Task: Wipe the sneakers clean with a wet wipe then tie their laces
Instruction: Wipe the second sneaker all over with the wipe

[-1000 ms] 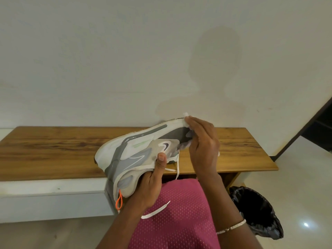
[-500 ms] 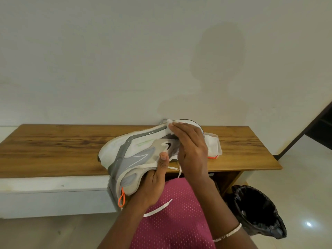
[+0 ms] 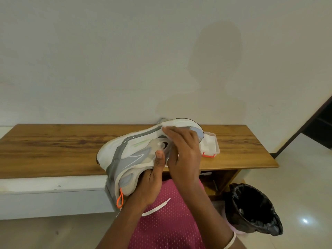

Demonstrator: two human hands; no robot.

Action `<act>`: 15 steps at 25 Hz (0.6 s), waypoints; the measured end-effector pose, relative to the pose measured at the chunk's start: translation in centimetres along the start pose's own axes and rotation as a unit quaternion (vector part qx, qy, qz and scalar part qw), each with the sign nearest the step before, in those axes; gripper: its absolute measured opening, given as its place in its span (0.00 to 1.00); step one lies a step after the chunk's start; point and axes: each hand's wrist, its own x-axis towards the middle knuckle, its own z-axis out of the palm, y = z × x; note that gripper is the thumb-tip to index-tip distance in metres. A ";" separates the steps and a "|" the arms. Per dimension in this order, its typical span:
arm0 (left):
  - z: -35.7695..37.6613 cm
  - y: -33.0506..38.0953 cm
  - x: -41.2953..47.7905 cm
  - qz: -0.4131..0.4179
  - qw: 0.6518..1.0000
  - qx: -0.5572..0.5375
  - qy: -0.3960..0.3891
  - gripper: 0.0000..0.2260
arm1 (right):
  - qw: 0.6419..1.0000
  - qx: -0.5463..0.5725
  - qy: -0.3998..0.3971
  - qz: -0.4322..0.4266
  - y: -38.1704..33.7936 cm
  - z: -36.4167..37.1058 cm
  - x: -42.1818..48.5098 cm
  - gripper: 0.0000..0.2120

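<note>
Right hand (image 3: 183,151) has slid left along the sneaker (image 3: 133,150) sole since a second ago, fingers pressing a barely visible wet wipe (image 3: 168,125). Left hand (image 3: 150,180) stays clamped on the collar. Shoe held above wooden bench (image 3: 53,146); white wall behind, lined bin (image 3: 251,209) near right.

**Bench surface and floor: contents**

Long wooden bench top (image 3: 53,146), brown grain, runs along a plain white wall. Its left front edge sits above a white painted ledge (image 3: 50,184). On the right part of the top rests a small clear plastic box with an orange clasp (image 3: 210,146), holding something white; contents not identifiable. An open compartment shows under the bench's right end. On the glossy pale tiled floor (image 3: 305,186) stands a bin lined with a black plastic bag (image 3: 255,211), just right of the bench.
</note>
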 end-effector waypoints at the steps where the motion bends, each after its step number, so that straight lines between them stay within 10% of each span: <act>1: 0.0 -0.1 0.1 0.008 1.000 -0.006 -0.002 0.39 | 0.999 -0.001 -0.010 -0.034 -0.4 0.1 -0.6 0.19; 10: 0.2 2.0 -0.5 -0.060 0.996 -0.061 0.037 0.16 | 0.991 -0.064 0.048 0.108 4.4 -1.7 0.3 0.19; 15: -0.1 1.0 0.1 -0.037 0.989 -0.142 0.010 0.18 | 0.999 -0.007 0.002 0.035 -1.1 -0.1 -3.0 0.18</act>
